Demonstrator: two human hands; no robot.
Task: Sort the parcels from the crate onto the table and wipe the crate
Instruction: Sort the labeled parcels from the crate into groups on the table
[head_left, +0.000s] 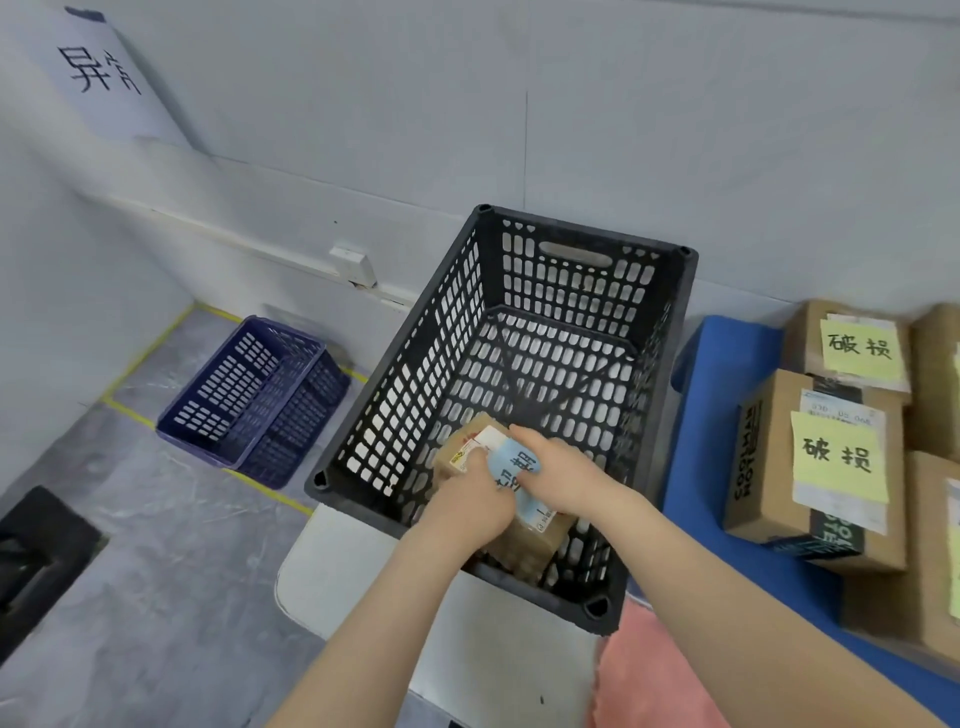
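Note:
A black slatted crate (519, 291) stands on a white surface in the middle of the view. Inside its near corner lies a brown cardboard parcel (540, 540) with a light blue note on top. My left hand (467, 499) grips the parcel's left side, fingers curled over its top. My right hand (561, 467) holds the parcel from the right, fingers lying over the blue note. The rest of the crate's floor shows no other parcel.
Several brown parcels with yellow notes (831, 457) sit on a blue table (696, 426) at the right. A pink cloth (649, 675) lies below the crate's near corner. A blue crate (254, 400) stands on the floor at the left, inside yellow tape lines.

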